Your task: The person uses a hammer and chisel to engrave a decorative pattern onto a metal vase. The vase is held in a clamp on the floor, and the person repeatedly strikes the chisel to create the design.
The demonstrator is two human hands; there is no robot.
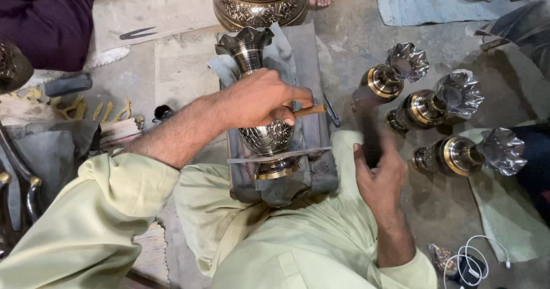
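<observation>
Vase [260,94] lies on its side on a grey pad [309,54] over the person's lap, fluted mouth pointing away from me, foot toward the body. Its long axis runs near straight from lap to far edge of the pad.

Left hand [260,100] rests on top of the vase belly, its grip closed narrow around a wooden-handled tool [309,110]; the handle juts out to the right, and I cannot see the working end under the fingers. This hand is the nearer one, in contact with the vase.

Right hand [378,171] sits off the pad to the right, near the vase foot but apart from it, grip closed on a dark bar-shaped tool [366,125] that is blurred; I cannot tell what kind it is.

Three like vases [441,102] lie on the floor just right of the right hand, mouths pointing right. A large engraved vessel [260,2] stands at the pad's far end, almost touching the vase mouth. Open room is narrow to the right and far side; the floor left of the pad is freer. White cable [475,254] lies by the right elbow.
</observation>
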